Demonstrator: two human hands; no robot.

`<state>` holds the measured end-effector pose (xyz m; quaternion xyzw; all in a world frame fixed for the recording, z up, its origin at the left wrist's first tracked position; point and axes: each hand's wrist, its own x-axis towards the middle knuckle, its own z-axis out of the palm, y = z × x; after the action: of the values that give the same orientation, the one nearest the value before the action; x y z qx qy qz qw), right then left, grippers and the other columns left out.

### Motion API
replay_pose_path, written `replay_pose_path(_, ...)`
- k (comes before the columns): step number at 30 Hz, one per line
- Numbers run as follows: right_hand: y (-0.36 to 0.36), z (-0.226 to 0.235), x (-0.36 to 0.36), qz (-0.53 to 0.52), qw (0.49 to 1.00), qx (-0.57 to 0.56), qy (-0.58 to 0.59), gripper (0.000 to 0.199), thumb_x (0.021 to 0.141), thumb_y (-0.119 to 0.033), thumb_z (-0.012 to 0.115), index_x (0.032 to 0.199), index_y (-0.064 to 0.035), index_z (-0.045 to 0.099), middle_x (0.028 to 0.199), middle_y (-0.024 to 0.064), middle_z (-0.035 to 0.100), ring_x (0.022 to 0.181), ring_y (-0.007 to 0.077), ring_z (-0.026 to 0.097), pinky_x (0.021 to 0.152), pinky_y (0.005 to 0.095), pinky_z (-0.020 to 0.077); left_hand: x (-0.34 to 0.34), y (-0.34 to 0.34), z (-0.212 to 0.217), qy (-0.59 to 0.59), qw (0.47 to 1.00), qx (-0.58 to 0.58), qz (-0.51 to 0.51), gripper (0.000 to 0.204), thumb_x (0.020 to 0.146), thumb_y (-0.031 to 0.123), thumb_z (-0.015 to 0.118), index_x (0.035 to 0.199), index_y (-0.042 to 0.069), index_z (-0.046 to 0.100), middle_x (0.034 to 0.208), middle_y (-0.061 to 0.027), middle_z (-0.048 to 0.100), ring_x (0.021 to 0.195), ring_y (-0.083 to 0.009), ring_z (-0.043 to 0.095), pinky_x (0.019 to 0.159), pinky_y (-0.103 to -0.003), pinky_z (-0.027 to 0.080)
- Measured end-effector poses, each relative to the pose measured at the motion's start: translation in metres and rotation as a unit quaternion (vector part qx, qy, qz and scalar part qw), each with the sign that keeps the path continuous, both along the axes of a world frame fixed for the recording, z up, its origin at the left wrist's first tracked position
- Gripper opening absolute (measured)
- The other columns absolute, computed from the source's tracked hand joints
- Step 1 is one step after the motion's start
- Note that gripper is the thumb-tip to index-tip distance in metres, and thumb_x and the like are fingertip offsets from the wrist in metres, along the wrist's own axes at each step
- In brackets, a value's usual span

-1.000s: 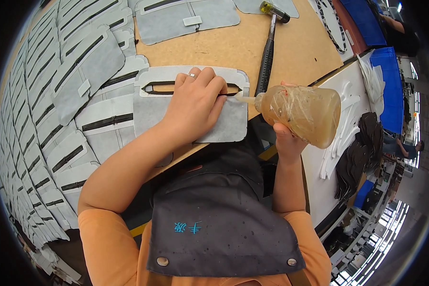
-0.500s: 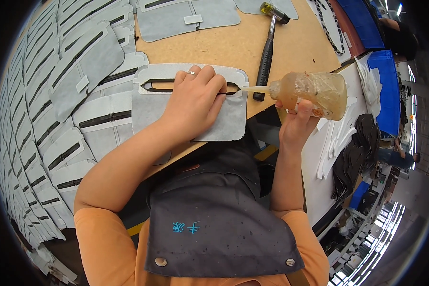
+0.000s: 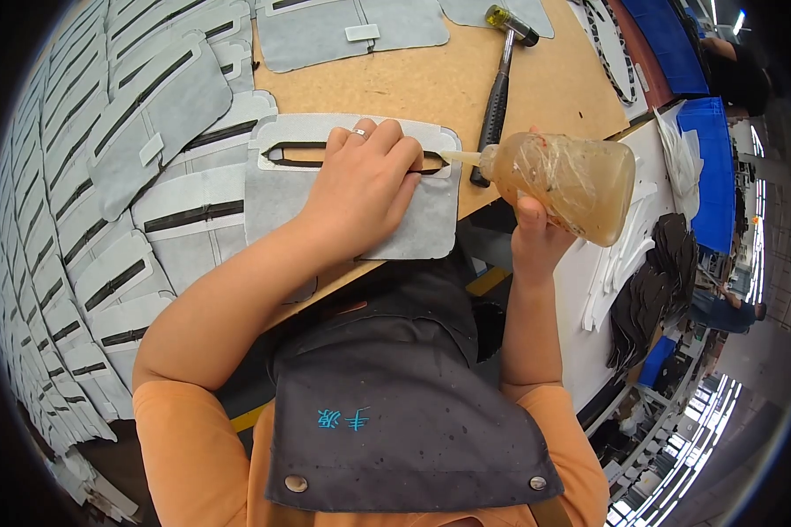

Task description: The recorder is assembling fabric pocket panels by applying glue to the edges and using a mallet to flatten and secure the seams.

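A light grey panel (image 3: pixel 277 206) with a long black-edged slot near its top lies at the table's front edge. My left hand (image 3: pixel 365 180) rests across it, fingers bent over the slot. Its thumb and forefinger pinch the slot's lower edge near the right end. My right hand (image 3: pixel 540 230) grips a cloudy yellowish squeeze bottle (image 3: pixel 580 180) from below; some fingers are hidden behind it. The bottle lies almost sideways, with its thin nozzle pointing left, the tip at the slot's right corner. Whether liquid is coming out cannot be made out.
Behind the bottle lies a hammer (image 3: pixel 494 110) with a black handle. Many similar slotted panels (image 3: pixel 193 215) overlap on the left, and another panel (image 3: pixel 351 39) lies at the back. White sheets (image 3: pixel 620 263), black cut pieces (image 3: pixel 646 307) and a blue bin (image 3: pixel 707 167) are at the right.
The bottle has tilted, its base swinging down and slightly left, while the nozzle tip stays by the slot's right end. My left hand holds nearly the same place on the panel.
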<state>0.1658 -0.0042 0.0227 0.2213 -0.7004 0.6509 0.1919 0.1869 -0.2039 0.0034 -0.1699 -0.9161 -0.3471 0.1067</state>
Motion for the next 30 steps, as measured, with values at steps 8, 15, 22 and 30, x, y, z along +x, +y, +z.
replay_pose_path(8,0.018,0.025,0.003,-0.031,0.997,0.047,-0.061,0.062,0.084,-0.039,0.071,0.126,0.0000,0.048,0.114,0.0141,0.062,0.099,0.0220,0.062,0.080,0.0330,0.0531,-0.003,-0.003,-0.002,0.016,1.000,0.015,0.002,0.012,0.080,0.009,0.065,0.087,0.009,0.056,0.085,-0.0059,0.049,0.084,-0.0250,0.049,0.074,-0.038,0.032)
replay_pose_path(15,0.117,0.067,0.010,-0.184,0.921,0.021,-0.343,0.056,0.092,-0.053,0.050,0.128,-0.0096,0.048,0.093,0.0141,0.066,0.057,0.0152,0.060,0.037,0.0213,0.0379,-0.013,-0.008,0.004,-0.037,0.994,0.106,-0.012,0.009,0.081,0.011,0.064,0.085,0.008,0.057,0.085,-0.0070,0.052,0.086,-0.0251,0.051,0.077,-0.038,0.033)
replay_pose_path(22,0.138,0.072,0.080,-0.346,0.601,0.587,-0.419,0.058,0.088,-0.042,0.058,0.128,0.0001,0.052,0.111,0.0206,0.063,0.092,0.0398,0.062,0.083,0.0443,0.0484,-0.009,-0.013,0.020,-0.063,0.972,0.225,-0.006,0.007,0.081,0.009,0.064,0.085,0.007,0.059,0.082,-0.0049,0.052,0.083,-0.0209,0.050,0.079,-0.035,0.032)
replay_pose_path(30,0.037,0.078,0.045,-0.028,0.907,0.385,-0.167,0.054,0.085,-0.020,0.067,0.131,0.0006,0.047,0.124,0.0160,0.057,0.115,0.0284,0.053,0.095,0.0378,0.0413,0.001,-0.009,0.035,0.024,0.970,0.242,-0.018,0.012,0.077,0.003,0.067,0.084,0.008,0.059,0.082,-0.0040,0.052,0.080,-0.0208,0.049,0.075,-0.034,0.032)
